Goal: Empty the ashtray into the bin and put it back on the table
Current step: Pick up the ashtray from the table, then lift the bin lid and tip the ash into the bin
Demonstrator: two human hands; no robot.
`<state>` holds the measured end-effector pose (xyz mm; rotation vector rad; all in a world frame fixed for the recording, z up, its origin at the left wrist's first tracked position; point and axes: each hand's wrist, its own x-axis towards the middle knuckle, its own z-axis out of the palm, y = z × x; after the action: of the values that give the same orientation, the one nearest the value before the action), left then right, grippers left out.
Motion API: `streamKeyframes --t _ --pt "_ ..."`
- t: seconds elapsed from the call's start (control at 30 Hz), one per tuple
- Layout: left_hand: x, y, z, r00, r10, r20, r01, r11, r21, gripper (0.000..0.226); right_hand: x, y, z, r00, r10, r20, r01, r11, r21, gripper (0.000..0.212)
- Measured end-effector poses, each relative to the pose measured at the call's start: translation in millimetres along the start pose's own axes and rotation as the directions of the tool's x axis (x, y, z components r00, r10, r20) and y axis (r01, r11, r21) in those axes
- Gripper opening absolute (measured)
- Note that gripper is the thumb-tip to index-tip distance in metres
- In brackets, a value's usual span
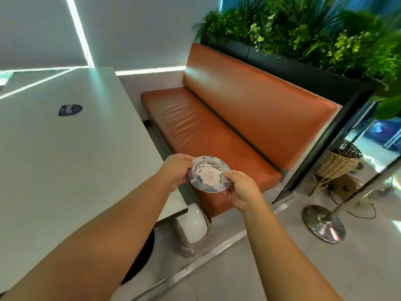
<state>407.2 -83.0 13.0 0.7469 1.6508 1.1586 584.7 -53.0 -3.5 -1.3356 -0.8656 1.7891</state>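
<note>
A round shiny metal ashtray [208, 173] with a pile of pale ash in its bowl is held level in the air, just past the table's right corner and above the bench seat's near end. My left hand [175, 171] grips its left rim. My right hand [244, 189] grips its right rim from below and beside. A white bin [193, 227] with a domed lid stands on the floor beneath the table corner, directly below the ashtray; the table edge hides its left part. The white table [65, 159] fills the left half of the view.
An orange padded bench [227, 118] runs along a black planter of green foliage [314, 40]. A round dark sticker [70, 110] lies on the table. A woven basket [338, 161] and a chrome post base [323, 223] stand on the floor at right.
</note>
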Motion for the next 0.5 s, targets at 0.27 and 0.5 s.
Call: streamKeyframes --t 0.27,0.5 --pt "12.9 -93.4 87.8 0.994 -0.069 -0.080 0.067 0.997 -0.031 0.024 66.4 61.7 -99.4 0.992 0.058 0.116 -0.044 0.992 -0.119 0.014" --pt "80.4 -232.7 124.7 0.997 -0.056 -0.055 0.056 0.998 0.007 0.023 160.1 186.4 -160.8 0.981 0.040 0.187 -0.011 0.989 -0.151 0.016"
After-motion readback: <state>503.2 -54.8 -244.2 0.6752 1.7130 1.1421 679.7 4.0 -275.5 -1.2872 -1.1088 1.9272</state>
